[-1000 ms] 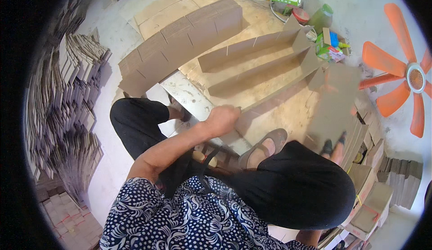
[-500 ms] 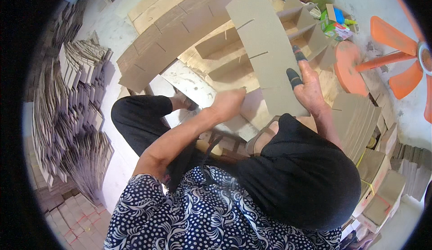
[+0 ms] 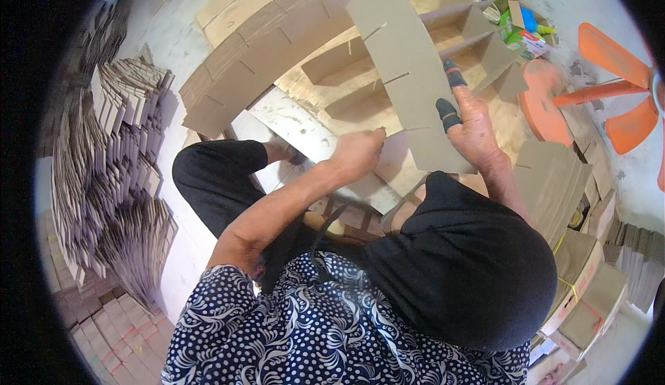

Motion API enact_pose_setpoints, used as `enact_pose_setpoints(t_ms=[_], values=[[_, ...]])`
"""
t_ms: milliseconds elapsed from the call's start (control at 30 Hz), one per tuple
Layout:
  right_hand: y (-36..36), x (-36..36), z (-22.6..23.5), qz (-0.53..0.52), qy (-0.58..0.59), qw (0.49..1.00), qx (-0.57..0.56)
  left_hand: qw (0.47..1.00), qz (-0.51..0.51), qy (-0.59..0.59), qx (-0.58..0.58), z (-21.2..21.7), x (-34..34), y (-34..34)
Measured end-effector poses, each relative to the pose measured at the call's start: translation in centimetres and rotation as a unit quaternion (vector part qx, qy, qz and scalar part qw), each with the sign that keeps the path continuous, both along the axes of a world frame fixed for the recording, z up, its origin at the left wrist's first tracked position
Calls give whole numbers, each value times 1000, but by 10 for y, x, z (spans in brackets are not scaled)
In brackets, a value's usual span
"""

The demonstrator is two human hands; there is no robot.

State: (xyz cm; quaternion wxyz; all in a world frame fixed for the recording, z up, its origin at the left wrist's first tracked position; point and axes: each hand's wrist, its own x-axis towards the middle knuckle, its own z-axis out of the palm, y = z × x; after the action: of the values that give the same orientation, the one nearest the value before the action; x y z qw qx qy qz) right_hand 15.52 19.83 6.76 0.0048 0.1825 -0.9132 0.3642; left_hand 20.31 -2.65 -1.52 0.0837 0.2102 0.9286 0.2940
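Note:
A long grey-brown slotted cardboard strip (image 3: 409,87) stands tilted in front of me. My right hand (image 3: 475,130) grips its right edge, with dark coverings on two fingertips. My left hand (image 3: 357,155) is closed, its fingers pinching a shorter cardboard piece (image 3: 397,151) at the strip's lowest slot. How deep that piece sits in the slot is hard to make out. Behind the strip, cardboard cross pieces (image 3: 357,102) stand on edge on the wooden board (image 3: 332,123), some showing on its left and others on its right.
A curved stack of slotted strips (image 3: 256,52) lies at the far left of the board. Fanned cardboard piles (image 3: 125,177) fill the left side. To my right are another cardboard stack (image 3: 551,184), tied boxes (image 3: 578,260) and an orange fan (image 3: 609,46).
The long strip has shifted slightly down and left with my right hand. My left hand has moved a little right and up, bringing the short piece against the lowest slot.

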Motion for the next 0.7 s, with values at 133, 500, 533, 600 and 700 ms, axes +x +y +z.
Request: enact_pose_setpoints(t_ms=[133, 500, 533, 600, 700], values=[[-12, 0, -14, 14, 15, 1000, -4, 1000, 8, 5, -15, -4, 2, 2], [-28, -2, 0, -1, -26, 999, -22, 999, 7, -9, -39, 10, -16, -13], [-29, -5, -1, 9, -15, 1000, -17, 999, -1, -17, -43, 10, -17, -14], [-33, -12, -4, 30, 4, 1000, -7, 999, -12, -30, -40, 11, -18, -16], [-37, -13, -5, 23, -10, 1000, -3, 997, -24, -61, -29, 16, -16, -18]])
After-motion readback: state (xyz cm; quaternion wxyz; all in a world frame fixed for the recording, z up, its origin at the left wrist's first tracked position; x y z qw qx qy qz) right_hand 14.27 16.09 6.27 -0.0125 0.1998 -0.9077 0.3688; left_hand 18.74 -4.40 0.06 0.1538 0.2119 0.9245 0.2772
